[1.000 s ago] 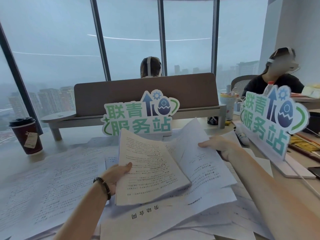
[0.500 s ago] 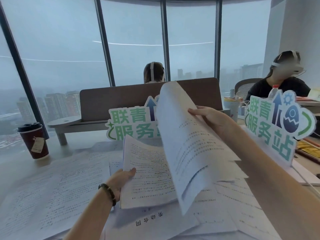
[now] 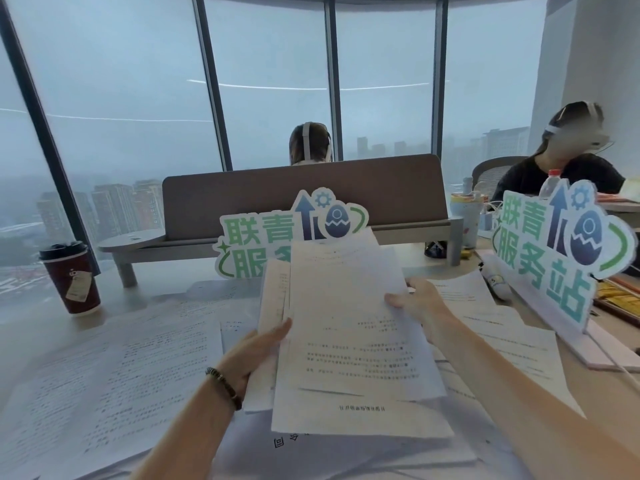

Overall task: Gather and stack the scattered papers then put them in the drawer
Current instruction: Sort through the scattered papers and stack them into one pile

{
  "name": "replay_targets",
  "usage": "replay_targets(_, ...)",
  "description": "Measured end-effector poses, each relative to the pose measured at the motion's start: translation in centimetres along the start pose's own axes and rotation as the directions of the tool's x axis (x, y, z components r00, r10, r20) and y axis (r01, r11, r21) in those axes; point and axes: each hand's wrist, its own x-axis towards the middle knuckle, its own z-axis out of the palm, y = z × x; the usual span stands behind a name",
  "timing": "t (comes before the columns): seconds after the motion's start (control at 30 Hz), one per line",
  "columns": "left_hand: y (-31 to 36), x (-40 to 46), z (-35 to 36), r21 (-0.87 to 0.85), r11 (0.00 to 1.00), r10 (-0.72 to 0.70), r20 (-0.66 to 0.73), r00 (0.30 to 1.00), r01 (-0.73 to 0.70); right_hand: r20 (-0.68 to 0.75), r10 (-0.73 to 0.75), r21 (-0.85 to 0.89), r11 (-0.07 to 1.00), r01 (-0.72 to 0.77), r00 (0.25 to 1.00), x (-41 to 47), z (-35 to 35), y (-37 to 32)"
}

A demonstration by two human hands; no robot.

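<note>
The gathered stack of papers (image 3: 349, 341) is held above the worktop (image 3: 34, 334), light, floppy, its sheets offset and likely to slide apart. The left hand (image 3: 256, 355) is clamped on its left edge, the right hand (image 3: 420, 303) on its right edge; opposite edges look the soundest hold. More loose sheets (image 3: 131, 368) lie beneath and around, by a coffee cup (image 3: 71, 277)

Pale desk (image 3: 31, 336), scattered papers (image 3: 114, 368) (printed), coffee cup (image 3: 71, 277), two signs (image 3: 554, 251)
</note>
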Motion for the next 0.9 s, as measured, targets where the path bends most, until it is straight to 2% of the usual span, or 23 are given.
replay_targets(0.2, -0.2, -0.1, 0.2, 0.013, 0.999, -0.042, -0.044, 0.998, 0.042, -0.070, -0.133, -0.166, 0.979, 0.120, 0.989, -0.6, 0.7, 0.5)
replay_targets(0.43, -0.2, 0.1, 0.0, -0.032, 0.999, -0.027, -0.179, 0.983, 0.021, -0.205, -0.179, -0.158, 0.976, 0.148, 0.962, -0.1, -0.1, 0.6)
replay_targets(0.57, 0.0, 0.1, 0.1, -0.075, 0.997, 0.003, -0.248, 0.969, -0.023, -0.165, -0.093, -0.010, 0.996, 0.092, 0.982, 0.3, -0.5, 0.5)
replay_targets(0.8, 0.2, -0.1, 0.4, -0.079, 0.994, 0.043, -0.326, 0.944, -0.072, -0.065, 0.047, -0.079, 0.995, -0.052, 0.997, 0.1, 0.4, 1.3)
replay_targets(0.9, 0.2, -0.3, 0.7, -0.060, 0.995, 0.052, -0.333, 0.941, -0.076, 0.048, 0.138, -0.091, 0.987, -0.134, 0.989, -0.8, 0.7, 0.4)
